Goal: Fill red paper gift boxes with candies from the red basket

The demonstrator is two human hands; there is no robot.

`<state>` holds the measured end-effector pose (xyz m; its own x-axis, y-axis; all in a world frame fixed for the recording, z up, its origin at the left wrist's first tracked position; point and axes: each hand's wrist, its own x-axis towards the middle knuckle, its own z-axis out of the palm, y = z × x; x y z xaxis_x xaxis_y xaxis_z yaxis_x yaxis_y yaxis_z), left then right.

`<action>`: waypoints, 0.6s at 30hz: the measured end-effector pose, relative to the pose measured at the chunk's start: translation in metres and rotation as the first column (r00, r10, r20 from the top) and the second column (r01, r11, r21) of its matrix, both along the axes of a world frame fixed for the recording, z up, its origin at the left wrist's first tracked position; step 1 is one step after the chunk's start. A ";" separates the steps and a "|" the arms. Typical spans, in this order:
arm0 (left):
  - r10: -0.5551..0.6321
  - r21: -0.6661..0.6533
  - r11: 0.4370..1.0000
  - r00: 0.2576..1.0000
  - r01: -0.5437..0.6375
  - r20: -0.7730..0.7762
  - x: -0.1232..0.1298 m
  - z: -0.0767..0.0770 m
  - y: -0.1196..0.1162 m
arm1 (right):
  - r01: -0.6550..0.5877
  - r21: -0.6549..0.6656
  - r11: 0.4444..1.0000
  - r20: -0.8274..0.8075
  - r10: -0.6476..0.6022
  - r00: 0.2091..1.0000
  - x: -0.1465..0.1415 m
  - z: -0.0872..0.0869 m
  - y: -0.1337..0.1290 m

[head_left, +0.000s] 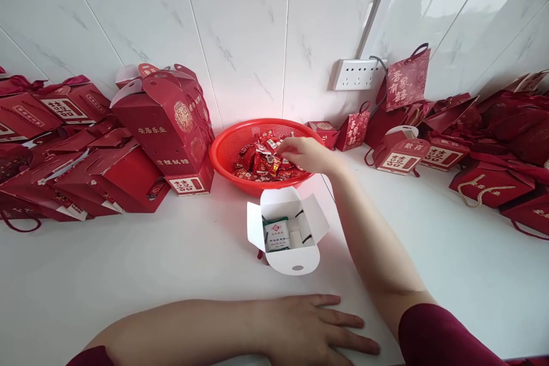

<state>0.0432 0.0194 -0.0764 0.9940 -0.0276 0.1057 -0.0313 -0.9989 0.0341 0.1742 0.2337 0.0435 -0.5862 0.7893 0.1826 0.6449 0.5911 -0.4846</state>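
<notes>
My right hand (306,154) reaches over a red plastic basket (221,151) with holes in its wall. Its fingers are bent together at the wrapped candies (261,160) inside, and whatever lies between the fingertips is hidden. In front of the basket stands an open gift box (295,263), its white flaps folded outward. A white-and-green packet (278,235) lies in the box's left side, beside a small white block (295,238). Nearer to me, my left hand (313,326) rests flat on the white table (193,263), fingers spread, holding nothing.
Stacked red gift boxes (158,131) stand left of the basket, with more red boxes (86,177) farther left. On the right are several red boxes (398,151) and bags (354,130). A power strip (354,74) is on the tiled wall (240,40) behind.
</notes>
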 end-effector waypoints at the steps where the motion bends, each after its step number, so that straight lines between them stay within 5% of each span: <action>1: -0.004 -0.002 1.000 1.000 0.004 -0.006 0.000 0.000 0.000 | -0.069 -0.067 0.995 0.081 0.074 0.994 -0.007 0.000 -0.001; 6: 0.000 0.003 1.000 1.000 0.000 -0.010 0.000 -0.001 0.002 | -0.127 -0.264 0.956 0.426 0.233 0.874 -0.035 -0.014 0.006; 18: -0.021 0.012 1.000 1.000 0.021 0.002 0.000 -0.004 0.005 | -0.089 -0.270 0.959 0.528 0.225 0.819 -0.037 -0.021 0.023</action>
